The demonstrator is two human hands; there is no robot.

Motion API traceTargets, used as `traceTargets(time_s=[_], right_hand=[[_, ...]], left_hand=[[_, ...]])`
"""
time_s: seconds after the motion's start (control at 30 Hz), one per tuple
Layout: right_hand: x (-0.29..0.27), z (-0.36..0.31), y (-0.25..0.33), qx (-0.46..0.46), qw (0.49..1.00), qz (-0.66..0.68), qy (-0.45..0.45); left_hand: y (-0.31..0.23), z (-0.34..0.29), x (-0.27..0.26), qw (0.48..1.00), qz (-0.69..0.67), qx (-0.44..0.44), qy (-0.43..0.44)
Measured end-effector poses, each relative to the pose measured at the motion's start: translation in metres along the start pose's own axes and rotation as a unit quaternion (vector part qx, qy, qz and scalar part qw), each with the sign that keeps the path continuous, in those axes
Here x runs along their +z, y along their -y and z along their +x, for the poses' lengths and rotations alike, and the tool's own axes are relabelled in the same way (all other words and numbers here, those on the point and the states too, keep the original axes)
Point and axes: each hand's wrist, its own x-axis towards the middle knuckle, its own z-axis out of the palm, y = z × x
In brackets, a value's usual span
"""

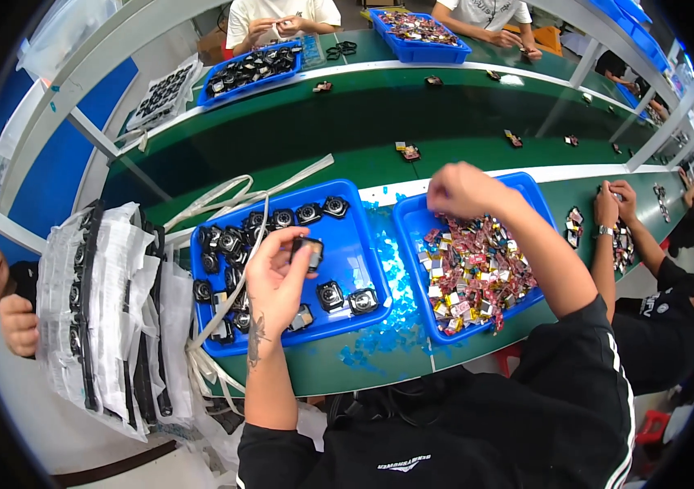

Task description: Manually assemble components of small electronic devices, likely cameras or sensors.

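Observation:
My left hand (276,281) is closed around a small black casing (309,251) with a pale face, holding it above the left blue tray (298,336). In that tray lie several loose black casings with round lens-like rings (330,295), most crowded toward its left and far sides. Over the far edge of the right blue tray (409,236), my right hand (467,190) is curled closed; whatever its fingers hold, if anything, is hidden. Below it, the right tray is heaped with small red circuit boards (477,273) bearing silver and yellow parts.
Blue film scraps (392,330) litter the green bench between the trays. White straps (237,191) trail across the left tray. Wrapped stacks (90,310) stand at left, gripped by a person's hand (19,325). Beyond runs a green conveyor (282,134) with scattered parts; co-workers' hands (614,202) work at right.

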Motion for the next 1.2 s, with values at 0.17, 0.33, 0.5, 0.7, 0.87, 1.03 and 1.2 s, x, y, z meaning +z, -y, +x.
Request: traceTargets(time_s=[0.17, 0.33, 0.5, 0.7, 0.87, 1.03, 1.2], right_hand=[[0.030, -0.027, 0.013, -0.078, 0.995, -0.063, -0.003], [0.028, -0.033, 0.010, -0.089, 0.995, 0.041, -0.027], [0.027, -0.058, 0.025, 0.006, 0.899, 0.405, -0.166], [0.042, -0.079, 0.079, 0.122, 0.671, 0.729, -0.054], [0.060, -0.082, 0.089, 0.141, 0.630, 0.764, -0.003], [0.070, -0.084, 0.101, 0.125, 0.645, 0.754, 0.010], [0.069, -0.091, 0.111, 0.043, 0.723, 0.687, -0.065]], left_hand=[[0.010, -0.005, 0.024, 0.969, -0.217, -0.100, 0.066], [0.014, -0.010, 0.038, 0.964, -0.217, -0.111, 0.101], [0.026, -0.013, 0.046, 0.993, -0.061, -0.010, 0.101], [0.019, -0.026, 0.056, 0.993, -0.006, 0.038, 0.110], [0.007, -0.026, 0.063, 0.960, 0.187, 0.205, 0.026], [0.012, -0.028, 0.066, 0.907, 0.305, 0.286, 0.045], [0.019, -0.030, 0.068, 0.927, 0.254, 0.274, 0.040]])
